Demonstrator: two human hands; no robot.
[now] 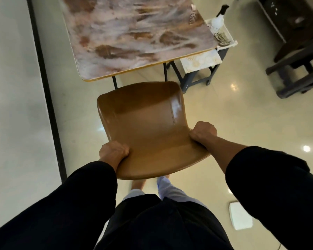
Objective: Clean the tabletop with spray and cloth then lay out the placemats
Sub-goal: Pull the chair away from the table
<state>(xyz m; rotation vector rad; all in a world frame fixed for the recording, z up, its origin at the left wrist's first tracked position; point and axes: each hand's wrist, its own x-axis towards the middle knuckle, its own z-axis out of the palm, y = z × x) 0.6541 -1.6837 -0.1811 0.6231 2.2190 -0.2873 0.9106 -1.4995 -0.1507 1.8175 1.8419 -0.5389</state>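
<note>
One tabletop (134, 33) fills the upper middle of the view; it is a flat rectangle with rounded corners and a thin yellow-wood edge, and its surface has a cloudy pattern of brown, pink and white, like marble. It stands on thin dark legs. Just beside its right edge there is a white plastic basket (228, 36) with a lattice wall, sitting on top of a small grey cart (197, 76). Inside the basket stands a white spray bottle (218, 20) with a black trigger head, and near it lies a folded striped cloth (222, 39). On the lower shelf of the cart lies a pale flat sheet with a faint round pattern, perhaps the placemats (200, 63), but I cannot tell for sure.

Below the table, near its short end, is a brown chair (145, 123) with a smooth, shiny, curved shell. The left hand (114, 152) grips the left edge of the backrest with curled fingers, and the right hand (203, 131) grips the right edge in the same way. Both arms wear dark sleeves (271, 177).

The floor (242, 114) is glossy cream tile with reflections of lamps. A dark wooden furniture piece (300, 65) stands at the far right, and a small white flat object (240, 215) lies on the floor at the lower right.
</note>
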